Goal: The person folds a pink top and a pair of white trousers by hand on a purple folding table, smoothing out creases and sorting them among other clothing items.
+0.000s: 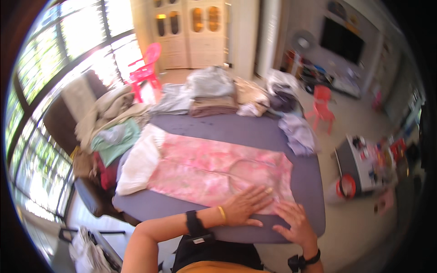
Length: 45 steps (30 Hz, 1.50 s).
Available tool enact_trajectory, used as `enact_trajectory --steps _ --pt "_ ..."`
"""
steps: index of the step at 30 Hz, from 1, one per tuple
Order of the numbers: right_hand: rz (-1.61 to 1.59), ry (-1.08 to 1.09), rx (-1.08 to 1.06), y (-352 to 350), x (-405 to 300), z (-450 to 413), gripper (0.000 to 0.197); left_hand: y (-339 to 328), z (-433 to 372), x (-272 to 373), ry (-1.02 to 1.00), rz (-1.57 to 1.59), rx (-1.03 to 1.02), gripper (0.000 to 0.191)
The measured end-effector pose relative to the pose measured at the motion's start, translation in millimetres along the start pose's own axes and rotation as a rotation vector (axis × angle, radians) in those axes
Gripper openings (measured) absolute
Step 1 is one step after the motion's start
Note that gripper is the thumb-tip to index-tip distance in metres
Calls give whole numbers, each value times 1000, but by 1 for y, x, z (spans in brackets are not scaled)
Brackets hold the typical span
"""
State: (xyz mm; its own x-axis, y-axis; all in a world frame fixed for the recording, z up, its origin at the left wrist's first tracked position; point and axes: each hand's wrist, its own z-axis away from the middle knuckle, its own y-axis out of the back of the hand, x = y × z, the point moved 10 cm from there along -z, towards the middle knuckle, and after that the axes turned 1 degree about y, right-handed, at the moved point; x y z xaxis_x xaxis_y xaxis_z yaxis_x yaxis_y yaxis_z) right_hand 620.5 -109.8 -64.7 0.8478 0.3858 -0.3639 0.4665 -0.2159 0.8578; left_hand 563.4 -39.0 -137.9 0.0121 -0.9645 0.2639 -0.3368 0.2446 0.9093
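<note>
A pink patterned garment (198, 153) lies spread flat on a purple-grey covered table (300, 211), its left end meeting a white piece of fabric (140, 163). My left hand (247, 204) rests palm down on the garment's lower right part, fingers extended and apart. Close beside it, my right hand (293, 218) touches the garment's near right corner with its fingertips, thumb spread away. Neither hand appears to grip the fabric. Faint curved lines show on the garment's right half.
Folded clothes (211, 88) are stacked along the far edge. A crumpled lilac cloth (298, 133) lies at the right edge. A dark armchair (56, 116) at the left holds beige and green fabrics (117, 136). Beyond stand a pink chair (146, 71) and a small red chair (322, 105).
</note>
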Motion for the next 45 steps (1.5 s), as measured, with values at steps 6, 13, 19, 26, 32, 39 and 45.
enact_trajectory --steps 6,13,19,26,32,39,45 --pt "-142 9 31 5 -22 -40 52 111 61 -45 256 126 353 69" --pt "-210 232 -242 -49 -86 -140 54 217 327 -168 1129 -319 563 64" --pt "-303 341 -392 -145 -115 -234 55 178 392 -185 1222 -61 488 69" --pt "-135 321 -389 -204 -109 -337 57 195 374 -156 1092 -233 613 47" --pt "-264 -11 -505 -243 -44 -420 63 205 369 -171 1089 -21 735 40" --pt "-511 -346 -629 -276 -40 -441 74 177 392 -191 1235 265 795 57" --pt "-360 -262 -690 -300 -32 -456 64 160 382 -206 1126 607 730 54"
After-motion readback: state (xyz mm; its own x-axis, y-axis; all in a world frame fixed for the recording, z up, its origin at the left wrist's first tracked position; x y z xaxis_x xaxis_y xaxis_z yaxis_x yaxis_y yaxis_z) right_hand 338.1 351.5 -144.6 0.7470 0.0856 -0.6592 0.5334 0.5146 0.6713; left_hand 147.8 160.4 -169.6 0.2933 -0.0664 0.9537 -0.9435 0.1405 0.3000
